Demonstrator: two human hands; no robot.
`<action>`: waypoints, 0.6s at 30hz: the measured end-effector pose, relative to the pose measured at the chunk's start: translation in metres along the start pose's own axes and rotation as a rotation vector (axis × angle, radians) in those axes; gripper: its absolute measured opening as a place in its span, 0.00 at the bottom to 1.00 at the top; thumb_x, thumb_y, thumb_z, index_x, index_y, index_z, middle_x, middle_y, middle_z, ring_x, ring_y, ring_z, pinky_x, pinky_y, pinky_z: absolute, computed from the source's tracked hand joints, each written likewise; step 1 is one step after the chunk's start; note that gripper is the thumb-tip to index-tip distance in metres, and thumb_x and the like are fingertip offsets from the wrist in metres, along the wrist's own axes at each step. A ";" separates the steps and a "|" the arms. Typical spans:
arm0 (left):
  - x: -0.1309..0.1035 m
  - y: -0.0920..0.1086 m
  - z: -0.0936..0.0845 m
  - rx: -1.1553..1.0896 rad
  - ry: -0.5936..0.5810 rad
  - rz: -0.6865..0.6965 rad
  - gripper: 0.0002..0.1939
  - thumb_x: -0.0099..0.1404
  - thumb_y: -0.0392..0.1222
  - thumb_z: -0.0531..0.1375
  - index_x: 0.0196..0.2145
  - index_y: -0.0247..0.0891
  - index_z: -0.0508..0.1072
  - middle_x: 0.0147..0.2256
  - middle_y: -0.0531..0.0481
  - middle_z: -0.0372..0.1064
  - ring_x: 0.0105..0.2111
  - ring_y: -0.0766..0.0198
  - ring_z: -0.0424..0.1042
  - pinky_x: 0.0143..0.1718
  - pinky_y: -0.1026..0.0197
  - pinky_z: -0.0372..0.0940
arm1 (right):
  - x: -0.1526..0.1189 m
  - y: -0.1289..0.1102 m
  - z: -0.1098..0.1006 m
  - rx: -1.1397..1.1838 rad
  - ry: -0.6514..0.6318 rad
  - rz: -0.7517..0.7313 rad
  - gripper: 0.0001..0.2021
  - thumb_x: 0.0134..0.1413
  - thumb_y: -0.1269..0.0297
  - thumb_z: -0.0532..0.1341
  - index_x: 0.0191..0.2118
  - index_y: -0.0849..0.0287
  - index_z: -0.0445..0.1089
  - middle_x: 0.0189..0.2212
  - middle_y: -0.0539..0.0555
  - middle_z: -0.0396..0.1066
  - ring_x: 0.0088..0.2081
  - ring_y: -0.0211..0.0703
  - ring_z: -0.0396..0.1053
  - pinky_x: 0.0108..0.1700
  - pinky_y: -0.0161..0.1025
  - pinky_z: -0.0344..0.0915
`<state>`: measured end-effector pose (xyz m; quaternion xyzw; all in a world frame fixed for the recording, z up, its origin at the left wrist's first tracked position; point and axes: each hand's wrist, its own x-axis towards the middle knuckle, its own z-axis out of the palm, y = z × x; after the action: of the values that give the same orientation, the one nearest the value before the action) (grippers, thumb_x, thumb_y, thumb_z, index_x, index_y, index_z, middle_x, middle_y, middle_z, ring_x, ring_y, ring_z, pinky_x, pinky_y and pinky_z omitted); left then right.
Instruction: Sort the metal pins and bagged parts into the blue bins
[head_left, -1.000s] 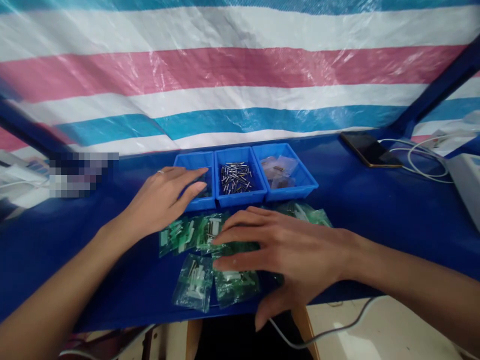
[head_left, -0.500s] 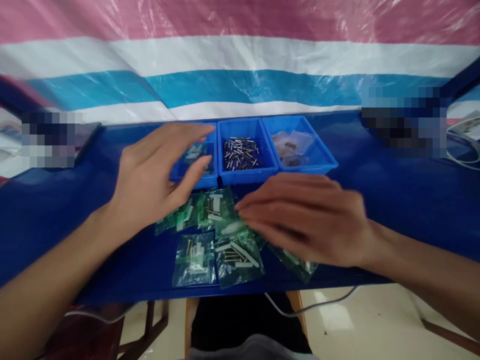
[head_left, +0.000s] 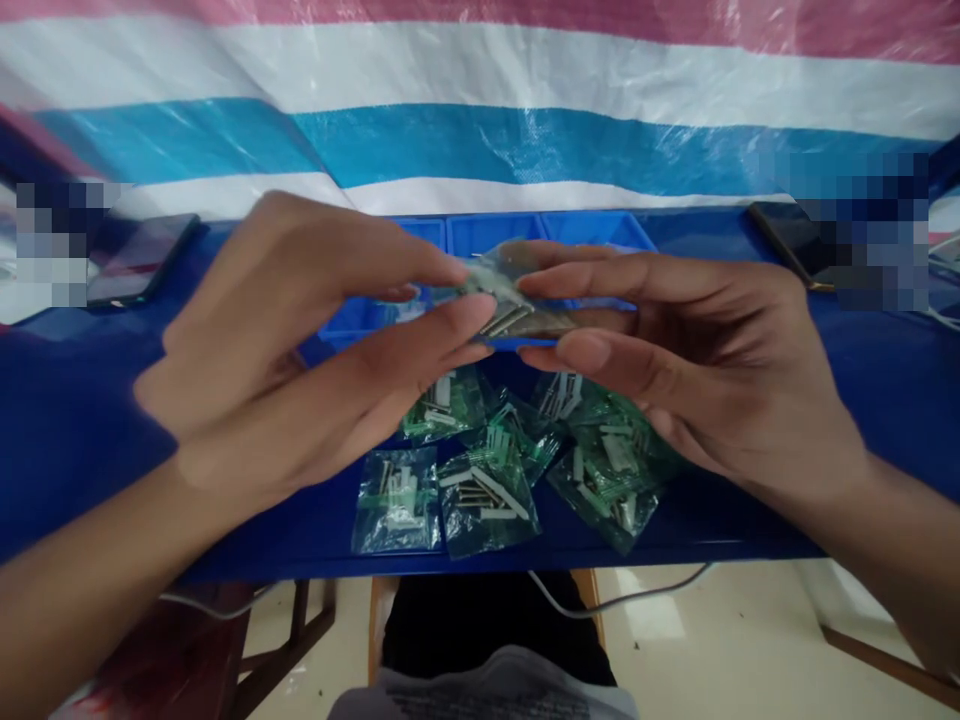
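Small clear plastic bag of metal pins [head_left: 514, 305], pinched between left hand [head_left: 300, 330] and right hand [head_left: 697, 350], hovers above blue bins [head_left: 480, 235] (partly hidden); green packets [head_left: 487, 460] crowd the bench [head_left: 82, 420] edge.

The table [head_left: 90, 400] is dark blue, the trays [head_left: 495, 235] a brighter blue. The small bags [head_left: 487, 495] near its front edge are clear green. The sheet [head_left: 480, 100] behind has pink, white and blue stripes.

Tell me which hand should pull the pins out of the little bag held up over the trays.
Probably the right hand: its thumb and fingers sit by the small clear bag's pin end, while the left hand pinches the other edge and can steady it.
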<state>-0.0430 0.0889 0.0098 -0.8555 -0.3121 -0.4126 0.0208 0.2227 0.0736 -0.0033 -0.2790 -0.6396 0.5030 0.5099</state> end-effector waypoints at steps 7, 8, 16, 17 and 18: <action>0.001 0.007 0.012 -0.057 0.067 -0.059 0.06 0.77 0.49 0.66 0.45 0.52 0.84 0.39 0.60 0.83 0.36 0.61 0.82 0.36 0.57 0.79 | 0.000 -0.001 0.002 -0.347 0.036 -0.171 0.07 0.63 0.72 0.72 0.42 0.52 0.84 0.49 0.54 0.82 0.46 0.46 0.82 0.34 0.39 0.82; 0.001 0.011 0.013 -0.090 0.076 -0.135 0.04 0.76 0.47 0.67 0.45 0.52 0.84 0.37 0.61 0.83 0.33 0.64 0.81 0.33 0.59 0.79 | 0.000 -0.001 0.003 -0.388 0.054 -0.181 0.05 0.63 0.71 0.72 0.39 0.52 0.83 0.43 0.53 0.82 0.39 0.43 0.81 0.31 0.38 0.79; 0.007 0.000 0.009 0.157 -0.002 0.328 0.27 0.70 0.34 0.68 0.64 0.49 0.75 0.65 0.49 0.73 0.61 0.46 0.75 0.50 0.48 0.81 | 0.005 0.001 -0.004 0.139 -0.018 0.132 0.11 0.66 0.71 0.70 0.52 0.52 0.80 0.27 0.47 0.81 0.26 0.42 0.80 0.19 0.33 0.70; 0.008 0.000 0.008 0.145 -0.033 0.334 0.23 0.70 0.34 0.69 0.61 0.48 0.77 0.61 0.48 0.76 0.60 0.46 0.76 0.50 0.47 0.81 | 0.005 0.002 -0.004 0.174 -0.062 0.174 0.13 0.67 0.70 0.70 0.55 0.52 0.78 0.28 0.47 0.81 0.27 0.43 0.81 0.19 0.34 0.71; 0.008 0.001 0.008 0.107 -0.043 0.294 0.19 0.71 0.35 0.69 0.56 0.49 0.80 0.56 0.50 0.80 0.56 0.49 0.79 0.49 0.47 0.81 | 0.004 0.001 -0.003 0.185 -0.106 0.202 0.14 0.68 0.68 0.69 0.57 0.51 0.76 0.29 0.47 0.82 0.28 0.44 0.81 0.19 0.35 0.71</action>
<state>-0.0331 0.0942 0.0109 -0.8983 -0.2052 -0.3696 0.1199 0.2237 0.0784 -0.0033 -0.2670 -0.5853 0.6224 0.4458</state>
